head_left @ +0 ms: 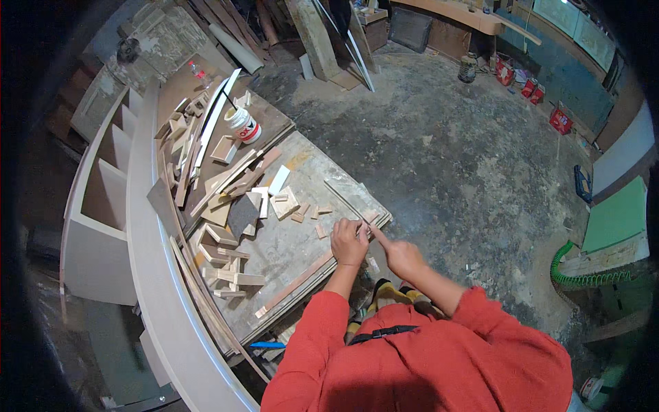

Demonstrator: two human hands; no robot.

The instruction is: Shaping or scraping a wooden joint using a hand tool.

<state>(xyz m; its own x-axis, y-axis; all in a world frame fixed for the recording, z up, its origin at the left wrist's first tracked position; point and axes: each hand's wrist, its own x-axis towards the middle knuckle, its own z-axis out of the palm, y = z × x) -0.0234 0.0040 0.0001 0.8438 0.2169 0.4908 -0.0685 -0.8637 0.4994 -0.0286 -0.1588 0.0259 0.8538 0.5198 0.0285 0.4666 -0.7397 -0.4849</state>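
While curled, hands (349,244) (405,261) near worktable (317,163) edge

Stained grey concrete floor (467,144), pale curved shelving unit (103,257) at left, blue-green wall (573,86) at upper right.

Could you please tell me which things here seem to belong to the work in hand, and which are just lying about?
Likely in use:
left hand and right hand, close together; any small piece between them is unclear
worktable
small wood blocks, perhaps

Likely just lying about:
white tub on the table
plastic bottle
green hose
red containers
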